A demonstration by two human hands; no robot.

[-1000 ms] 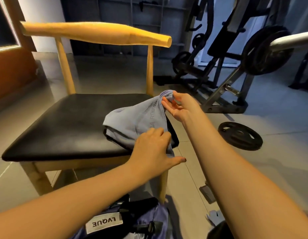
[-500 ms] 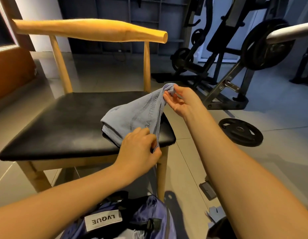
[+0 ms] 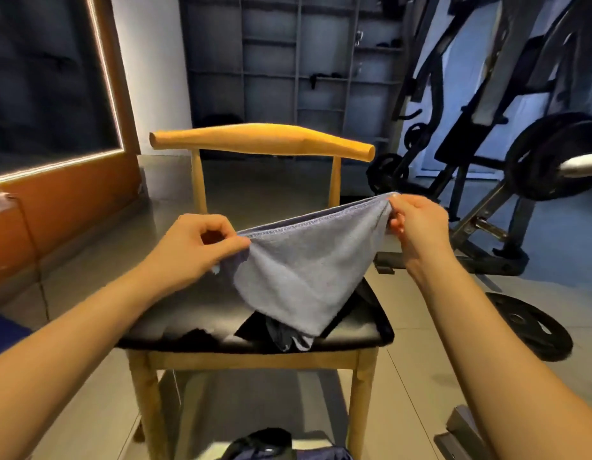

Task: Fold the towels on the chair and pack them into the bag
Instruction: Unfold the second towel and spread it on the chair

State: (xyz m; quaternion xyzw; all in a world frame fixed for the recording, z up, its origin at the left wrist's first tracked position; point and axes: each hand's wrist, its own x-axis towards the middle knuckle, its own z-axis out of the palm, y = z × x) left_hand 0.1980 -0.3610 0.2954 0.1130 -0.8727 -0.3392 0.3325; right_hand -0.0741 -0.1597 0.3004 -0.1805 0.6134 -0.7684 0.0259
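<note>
Left grip [image 3: 195, 247] pinches one top corner of the grey-blue towel [image 3: 304, 273], right grip [image 3: 417, 224] pinches the other, fingers curled on the hem. Towel hangs stretched between them above the chair [image 3: 261, 142], its lower end sagging onto the black seat and touching dark cloth [image 3: 281, 336] there. Bag [image 3: 264, 443] on the floor below the chair front, partly out of frame. Weight plate [image 3: 533, 323] on the floor right of the chair.

We see only the top of the bag [image 3: 271, 443]; the lower edge cuts off the rest. The hanging towel [image 3: 301, 270] hides part of the chair [image 3: 188, 313] seat and most of a dark cloth [image 3: 281, 333] beneath it, which we cannot identify. Items on the far shelves [image 3: 321, 74] are too dim and small to name.
</note>
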